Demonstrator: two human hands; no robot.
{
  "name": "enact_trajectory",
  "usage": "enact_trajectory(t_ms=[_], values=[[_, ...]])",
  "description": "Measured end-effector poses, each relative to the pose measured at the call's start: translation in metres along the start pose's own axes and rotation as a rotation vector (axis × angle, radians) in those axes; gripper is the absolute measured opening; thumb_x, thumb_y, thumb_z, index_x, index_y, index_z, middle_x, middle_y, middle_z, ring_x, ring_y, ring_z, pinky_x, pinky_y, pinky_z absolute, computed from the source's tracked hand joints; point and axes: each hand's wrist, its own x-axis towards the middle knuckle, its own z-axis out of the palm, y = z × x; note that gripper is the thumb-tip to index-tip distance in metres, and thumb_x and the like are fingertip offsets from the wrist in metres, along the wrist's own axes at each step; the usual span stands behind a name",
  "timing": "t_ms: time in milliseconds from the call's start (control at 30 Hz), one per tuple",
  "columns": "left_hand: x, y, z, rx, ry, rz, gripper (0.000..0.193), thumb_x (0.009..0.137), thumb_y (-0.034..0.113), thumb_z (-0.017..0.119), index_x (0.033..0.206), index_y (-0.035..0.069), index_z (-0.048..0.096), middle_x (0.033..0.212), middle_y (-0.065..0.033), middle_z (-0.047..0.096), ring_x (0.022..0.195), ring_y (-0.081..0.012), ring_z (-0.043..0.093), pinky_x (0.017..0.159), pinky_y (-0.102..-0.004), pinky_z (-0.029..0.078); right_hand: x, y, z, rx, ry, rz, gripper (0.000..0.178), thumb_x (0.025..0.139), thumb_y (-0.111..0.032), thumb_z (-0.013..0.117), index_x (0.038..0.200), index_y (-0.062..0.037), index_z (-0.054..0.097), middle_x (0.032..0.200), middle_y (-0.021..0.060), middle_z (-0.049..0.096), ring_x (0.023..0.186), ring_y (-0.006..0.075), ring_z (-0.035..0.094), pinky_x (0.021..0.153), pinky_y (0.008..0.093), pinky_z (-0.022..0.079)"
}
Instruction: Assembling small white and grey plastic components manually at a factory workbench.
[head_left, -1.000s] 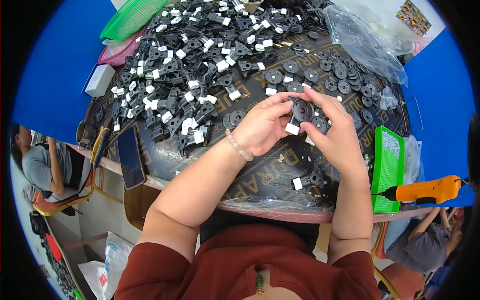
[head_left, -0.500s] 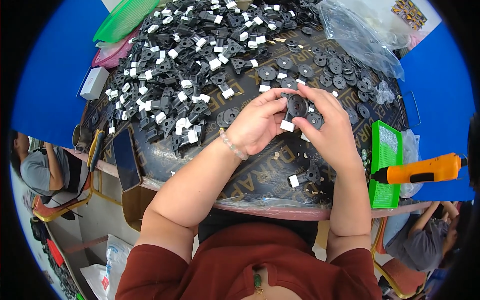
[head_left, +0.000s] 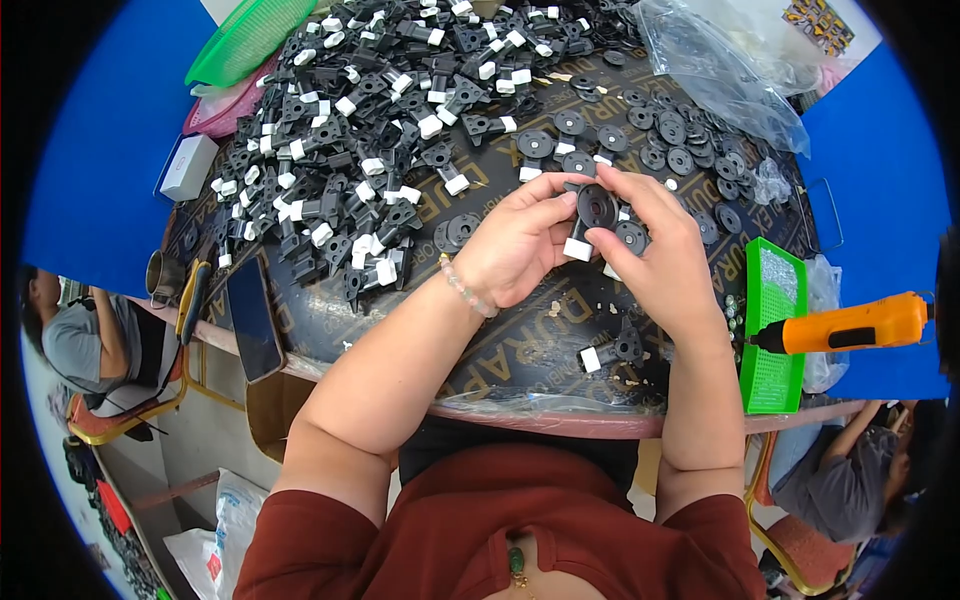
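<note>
Between both hands, above the table's middle, is a black plastic part with a round disc (head_left: 597, 208) and a white end pointing down toward me. My left hand (head_left: 515, 245) grips it from the left with thumb and fingers closed. From the right, my right hand (head_left: 668, 250) curls around the disc, thumb at its lower rim and fingertips at its top. Just beyond and under the hands lie several similar disc-topped parts (head_left: 535, 145) with white ends. A lone black part with a white end (head_left: 624, 347) rests nearer me, below the hands.
A large heap of black parts with white ends (head_left: 340, 150) covers the table's far left. Loose black discs (head_left: 680, 160) lie at the far right beside clear plastic bags (head_left: 725, 75). An orange electric screwdriver (head_left: 850, 325) hangs over a green tray (head_left: 770, 375). A phone (head_left: 255, 320) lies at the left edge.
Both hands stay almost in place around the black part, shifting very slightly. The orange screwdriver has swung a little up and to the right.
</note>
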Motion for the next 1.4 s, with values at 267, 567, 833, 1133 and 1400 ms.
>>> enact_trajectory(t_ms=[267,567,833,1133,1400], values=[[0.000,0.004,0.003,-0.050,0.013,0.006,0.029,0.103,0.015,0.046,0.128,0.003,0.052,0.112,-0.0100,0.064,0.101,-0.0190,0.065,0.085,-0.0339,0.054,0.000,0.000,0.003,-0.070,0.016,-0.061,0.059,0.072,-0.001,0.076,0.127,-0.0038,0.058,0.121,0.0146,0.062,0.114,0.0335,0.058,0.096,0.0404,0.047],[0.001,-0.005,0.002,0.358,0.119,0.161,0.030,0.093,0.002,0.062,0.123,0.002,0.054,0.097,-0.0047,0.066,0.081,-0.0076,0.063,0.072,-0.0216,0.052,0.000,-0.003,0.010,-0.158,0.006,-0.150,0.054,0.071,0.000,0.075,0.122,-0.0057,0.062,0.116,0.0113,0.064,0.107,0.0304,0.060,0.091,0.0385,0.050],[-0.002,0.002,0.010,0.324,0.153,0.189,0.034,0.092,0.001,0.061,0.125,0.001,0.052,0.096,-0.0051,0.067,0.077,-0.0078,0.063,0.067,-0.0213,0.051,0.001,0.000,0.017,-0.143,0.050,-0.192,0.052,0.069,0.000,0.077,0.119,-0.0023,0.063,0.116,0.0130,0.063,0.107,0.0318,0.060,0.091,0.0398,0.050],[0.001,0.008,0.002,0.206,0.170,0.082,0.041,0.098,0.018,0.059,0.133,0.003,0.046,0.109,-0.0125,0.066,0.096,-0.0177,0.067,0.080,-0.0288,0.054,0.005,0.009,0.009,-0.093,0.075,-0.034,0.045,0.075,-0.010,0.078,0.116,-0.0010,0.063,0.115,0.0159,0.064,0.109,0.0341,0.059,0.095,0.0393,0.047],[0.002,0.035,-0.008,0.359,0.460,0.763,0.035,0.105,0.026,0.041,0.126,0.000,0.050,0.110,-0.0133,0.065,0.102,-0.0203,0.062,0.087,-0.0311,0.047,0.003,0.021,0.010,-0.149,-0.059,0.067,0.048,0.073,-0.015,0.078,0.119,-0.0105,0.066,0.115,0.0092,0.065,0.126,0.0307,0.045,0.110,0.0439,0.033]])
